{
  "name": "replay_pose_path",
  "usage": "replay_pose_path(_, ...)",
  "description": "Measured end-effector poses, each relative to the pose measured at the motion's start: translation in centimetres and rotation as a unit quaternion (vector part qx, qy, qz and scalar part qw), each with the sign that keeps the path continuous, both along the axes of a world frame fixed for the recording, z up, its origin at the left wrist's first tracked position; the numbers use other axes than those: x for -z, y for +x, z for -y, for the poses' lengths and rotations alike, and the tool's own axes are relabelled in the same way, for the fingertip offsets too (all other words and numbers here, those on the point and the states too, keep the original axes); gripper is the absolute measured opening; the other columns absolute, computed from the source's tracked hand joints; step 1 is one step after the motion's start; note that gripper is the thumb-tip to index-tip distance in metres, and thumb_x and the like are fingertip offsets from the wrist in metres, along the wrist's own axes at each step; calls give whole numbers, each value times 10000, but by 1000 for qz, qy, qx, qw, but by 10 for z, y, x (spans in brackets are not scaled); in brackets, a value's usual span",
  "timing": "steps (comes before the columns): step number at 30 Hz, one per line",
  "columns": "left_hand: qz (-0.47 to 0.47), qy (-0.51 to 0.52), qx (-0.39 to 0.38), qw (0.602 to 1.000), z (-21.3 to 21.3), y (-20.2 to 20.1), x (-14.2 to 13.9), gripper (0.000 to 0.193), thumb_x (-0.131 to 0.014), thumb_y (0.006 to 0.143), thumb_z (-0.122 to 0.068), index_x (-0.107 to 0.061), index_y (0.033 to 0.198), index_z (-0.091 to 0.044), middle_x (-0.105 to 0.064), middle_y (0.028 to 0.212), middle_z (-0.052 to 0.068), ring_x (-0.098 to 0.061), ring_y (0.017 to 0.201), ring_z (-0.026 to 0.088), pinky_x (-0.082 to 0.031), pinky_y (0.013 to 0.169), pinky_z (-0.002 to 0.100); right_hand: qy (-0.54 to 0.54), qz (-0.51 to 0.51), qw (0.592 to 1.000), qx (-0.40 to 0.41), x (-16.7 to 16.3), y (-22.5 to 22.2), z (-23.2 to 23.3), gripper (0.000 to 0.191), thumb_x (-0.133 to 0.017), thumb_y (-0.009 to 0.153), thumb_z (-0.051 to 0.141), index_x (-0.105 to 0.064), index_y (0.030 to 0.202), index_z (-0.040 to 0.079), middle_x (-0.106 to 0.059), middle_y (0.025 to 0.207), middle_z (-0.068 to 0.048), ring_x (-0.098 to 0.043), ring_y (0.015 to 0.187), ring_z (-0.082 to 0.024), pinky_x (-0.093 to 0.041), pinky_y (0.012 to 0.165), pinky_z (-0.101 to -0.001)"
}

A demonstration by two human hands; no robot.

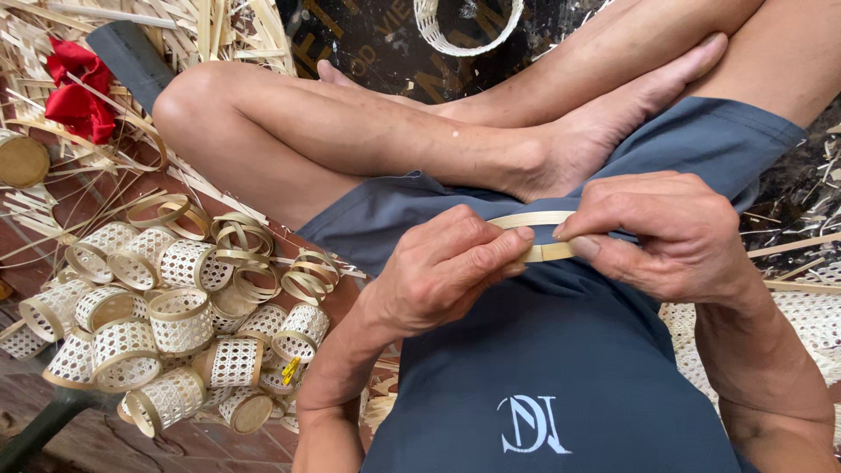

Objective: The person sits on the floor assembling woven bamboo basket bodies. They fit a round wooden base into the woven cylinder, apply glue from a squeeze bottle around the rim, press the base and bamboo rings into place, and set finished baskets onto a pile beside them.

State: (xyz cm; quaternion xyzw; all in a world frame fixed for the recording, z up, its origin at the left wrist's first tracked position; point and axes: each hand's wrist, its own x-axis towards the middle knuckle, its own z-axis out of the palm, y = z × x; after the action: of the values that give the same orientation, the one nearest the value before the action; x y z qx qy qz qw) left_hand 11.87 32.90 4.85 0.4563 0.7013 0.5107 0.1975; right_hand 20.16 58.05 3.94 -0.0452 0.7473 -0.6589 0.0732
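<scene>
Dead center over the lap, both hands are pinched on a thin bamboo strip (541, 235): left hand (447, 267) pressing it with the thumb, right hand (674, 232) gripping the other end, curling it into a ring. Over at 9 o'clock there's a heap of woven cups (166, 328) plus loose rings (241, 241), so I'd say plenty is finished. This ring doesn't look closed yet, and unused strips (210, 35) lie at 11.
</scene>
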Motion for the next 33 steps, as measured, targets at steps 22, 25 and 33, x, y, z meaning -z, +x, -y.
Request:
replay_pose_path(22, -128, -19, 35, 991, -47, 0, -5, 412, -762, 875, 0, -650, 1271, 19, -583, 907, 78, -581, 792, 247, -496, 680, 377, -12, 44, 994, 97, 6, 24, -7, 247, -791, 838, 45, -692, 1064, 31, -757, 918, -47, -743, 844, -127, -574, 749, -267)
replay_pose_path(25, -114, -9, 21, 993, -58, -5, -2, 351, -786, 826, -59, -679, 1160, -49, -627, 956, 57, -620, 862, 260, -516, 772, 386, -3, 41, 996, 84, 8, 25, -16, 202, -774, 838, 35, -682, 1016, 41, -701, 887, -51, -686, 859, -134, -566, 760, -273)
replay_pose_path(33, 307, -153, 74, 936, -75, -1, 38, 127, -838, 826, -82, -758, 922, -57, -661, 822, 35, -573, 740, 134, -485, 668, 290, 104, -11, 993, -55, 8, 21, -40, 229, -751, 778, 19, -644, 969, 87, -680, 866, -14, -623, 943, -233, -471, 877, -378)
